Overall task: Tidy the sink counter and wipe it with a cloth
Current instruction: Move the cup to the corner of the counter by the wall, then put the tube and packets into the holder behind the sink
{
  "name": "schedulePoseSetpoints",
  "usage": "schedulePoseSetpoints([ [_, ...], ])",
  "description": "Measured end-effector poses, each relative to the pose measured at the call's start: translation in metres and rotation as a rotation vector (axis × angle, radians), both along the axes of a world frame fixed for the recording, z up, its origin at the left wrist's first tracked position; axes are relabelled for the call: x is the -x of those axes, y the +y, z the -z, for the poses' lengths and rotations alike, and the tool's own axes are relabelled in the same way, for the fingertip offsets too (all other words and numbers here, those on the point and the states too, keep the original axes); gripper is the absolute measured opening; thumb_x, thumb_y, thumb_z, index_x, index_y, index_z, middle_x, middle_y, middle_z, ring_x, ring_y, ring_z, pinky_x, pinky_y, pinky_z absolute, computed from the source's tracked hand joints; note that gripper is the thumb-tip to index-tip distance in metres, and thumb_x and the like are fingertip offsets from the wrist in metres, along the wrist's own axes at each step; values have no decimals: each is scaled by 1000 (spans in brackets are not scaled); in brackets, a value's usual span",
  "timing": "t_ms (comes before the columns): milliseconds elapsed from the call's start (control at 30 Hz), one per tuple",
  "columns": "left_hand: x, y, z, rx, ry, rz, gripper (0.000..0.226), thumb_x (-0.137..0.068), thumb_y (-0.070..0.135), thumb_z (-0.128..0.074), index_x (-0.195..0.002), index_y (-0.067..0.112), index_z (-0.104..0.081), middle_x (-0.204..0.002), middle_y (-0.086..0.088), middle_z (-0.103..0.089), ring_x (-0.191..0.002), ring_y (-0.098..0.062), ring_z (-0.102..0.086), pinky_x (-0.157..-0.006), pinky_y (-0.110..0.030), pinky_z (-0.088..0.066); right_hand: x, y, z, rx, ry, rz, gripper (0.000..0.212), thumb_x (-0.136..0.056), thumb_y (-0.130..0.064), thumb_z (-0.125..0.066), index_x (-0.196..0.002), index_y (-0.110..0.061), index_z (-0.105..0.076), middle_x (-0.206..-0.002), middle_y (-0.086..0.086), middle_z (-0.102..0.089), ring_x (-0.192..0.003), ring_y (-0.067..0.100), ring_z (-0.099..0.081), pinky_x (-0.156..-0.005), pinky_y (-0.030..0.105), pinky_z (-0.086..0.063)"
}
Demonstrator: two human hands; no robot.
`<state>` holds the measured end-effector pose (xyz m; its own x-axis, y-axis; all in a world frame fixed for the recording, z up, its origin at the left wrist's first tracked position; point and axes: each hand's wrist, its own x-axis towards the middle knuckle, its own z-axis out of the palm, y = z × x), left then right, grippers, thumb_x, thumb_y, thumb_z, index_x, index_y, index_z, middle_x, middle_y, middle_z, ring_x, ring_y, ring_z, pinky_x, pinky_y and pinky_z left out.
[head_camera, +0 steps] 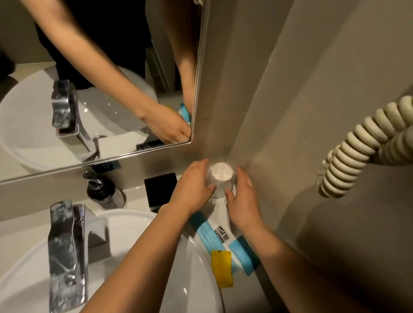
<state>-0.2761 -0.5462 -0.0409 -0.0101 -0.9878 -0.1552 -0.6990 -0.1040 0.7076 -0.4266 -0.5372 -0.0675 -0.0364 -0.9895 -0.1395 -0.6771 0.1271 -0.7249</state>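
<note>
A clear drinking glass [221,177] with a white bottom or lid stands in the back right corner of the counter [138,197]. My left hand [193,184] curls around its left side. My right hand [241,198] touches its right side with fingers spread. Beneath my hands lie blue and white sachets [208,229] and a yellow sachet [222,267] between the basin and the wall. No cloth is visible.
A white round basin [183,274] with a chrome tap [64,254] fills the lower left. A dark soap pump bottle [104,191] and a black box [161,188] stand behind it. A coiled cream cord [368,143] hangs on the right wall. A mirror [88,79] is above.
</note>
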Motion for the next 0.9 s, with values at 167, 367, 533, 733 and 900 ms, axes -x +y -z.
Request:
schedulePoseSetpoints([
  [167,-17,62,-19,145,31,-228,57,-94,21,-70,-146,14,-50,-145,-8,-55,-130,-26,-55,-105,-29,-40,-10,45,-4,-6,10,2,53,-100,-12,-59,-150,-21,-41,-150,2,-49,-135,21,-51,-109,31,-43],
  [367,-51,121,-5,197,-110,-498,51,-92,24,-69,-138,6,-55,-132,-14,-59,-124,-31,-54,-104,-39,-43,-30,59,14,-270,138,-133,42,-101,-24,-60,-141,-16,-50,-139,5,-59,-125,23,-59,-104,34,-49],
  [533,-74,139,28,35,-264,-501,76,-93,44,-65,-150,2,-39,-161,-19,-33,-151,-34,-27,-123,-47,-27,-40,57,30,-298,305,-194,22,-98,-27,-65,-112,-15,-54,-111,7,-61,-91,17,-59,-84,31,-52],
  [733,-73,144,61,-46,-303,-402,93,-100,59,-47,-163,8,-2,-173,-10,4,-159,-28,7,-129,-45,-2,-43,52,41,-322,386,-187,30,-96,-32,-68,-115,-16,-50,-108,7,-56,-90,19,-61,-80,28,-51],
  [900,-70,141,65,-60,-353,-411,95,-99,63,-43,-163,10,3,-173,-9,6,-159,-28,8,-127,-43,0,-38,45,47,-326,330,-184,19,-98,-30,-65,-102,-12,-61,-100,9,-66,-81,16,-61,-73,27,-49],
])
